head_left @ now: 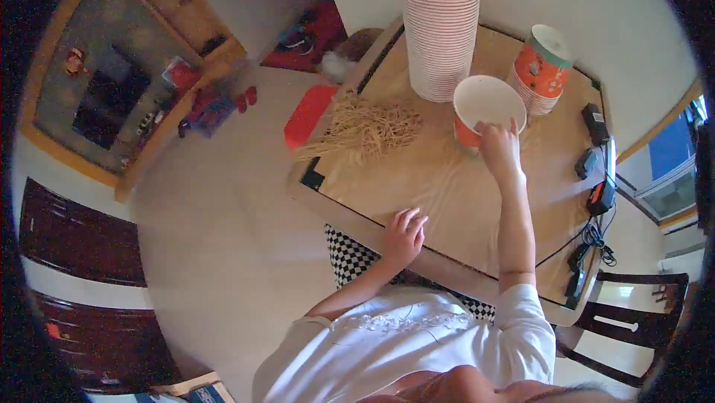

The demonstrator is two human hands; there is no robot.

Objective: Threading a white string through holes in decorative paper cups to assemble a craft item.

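An orange paper tub [467, 137] with a white inside stands on the wooden table, its mouth tipped slightly toward me. My right hand [500, 151] grips its near rim, with fingertips reaching inside the mouth. Down at the table's near edge, my left hand [406, 238] lies with fingers loosely apart and nothing in it. Behind the tub rises a tall stack of nested paper tubs [441, 38], cut off by the top of the picture. A shorter stack [542, 71] of orange tubs, with a green-edged one on top, stands to the right.
Left of the tub lies a loose heap of straw-coloured strands [372, 129], partly over a red flat piece [310, 117]. Black power adapters [600, 198] and cables [593, 238] line the table's right edge. A dark wooden chair [629, 321] stands at the lower right.
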